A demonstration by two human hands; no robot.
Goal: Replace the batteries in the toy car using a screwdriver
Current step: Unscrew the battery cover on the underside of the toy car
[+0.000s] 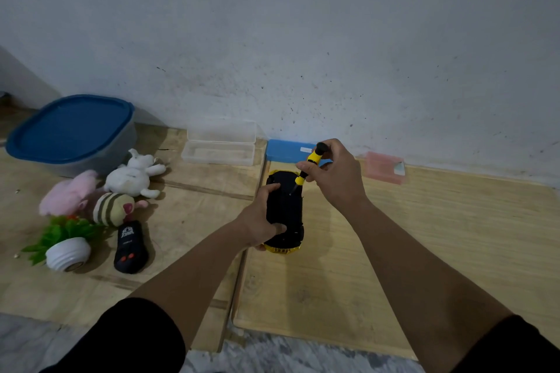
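Head view of a battery change on a wooden bench [394,236] set against a pale wall [303,24]. The toy car [286,212], yellow-bodied, lies upside down near the bench's middle, its black underside facing up and its length running away from the viewer. The left hand [262,219] grips the car from its left flank, thumb laid across the near part of the underside and a finger curled over the far part. The right hand [331,174] pinches the yellow-and-black screwdriver [309,165] by its handle; the tool is tilted, its cap toward the wall and its thin tip resting on the far right part of the underside. Against the wall behind the car lie a blue box [285,150] and, to the right, a pink case [383,168]. To the left stand an open clear plastic case [219,142] and a grey tub with a blue lid [71,130]. Nearer the viewer on the left: a white plush [133,174], a pink plush [68,192], a striped plush [113,207], a toppled white pot with green leaves [68,253], and a black remote control [131,247].
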